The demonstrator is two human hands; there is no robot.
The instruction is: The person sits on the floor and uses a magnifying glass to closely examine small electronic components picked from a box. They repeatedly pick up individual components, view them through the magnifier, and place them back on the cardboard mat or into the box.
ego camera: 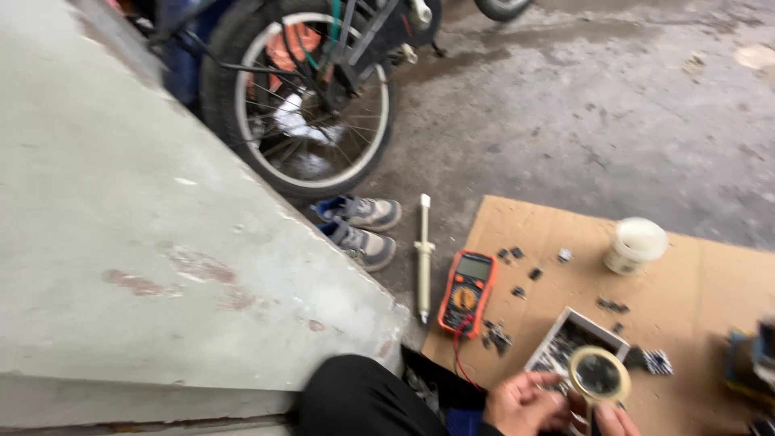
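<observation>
Right hand: the right hand sits at the bottom edge, fingers closed on a tape roll held upright, its hole facing the camera.
Left hand: the left hand is just beside the roll, fingers curled toward its left rim; whether they pinch it cannot be told (the view is blurred here).
Roll: it hangs over the near edge of a cardboard sheet, in front of a small tray of dark parts.
Nearby: an orange meter lies at the sheet's left edge, its leads trailing toward the person's dark knee.
On the sheet: loose dark parts are scattered about, and a white cup stands farther off.
Floor: a white tool lies left of the meter, then two shoes, then a bicycle wheel.
</observation>
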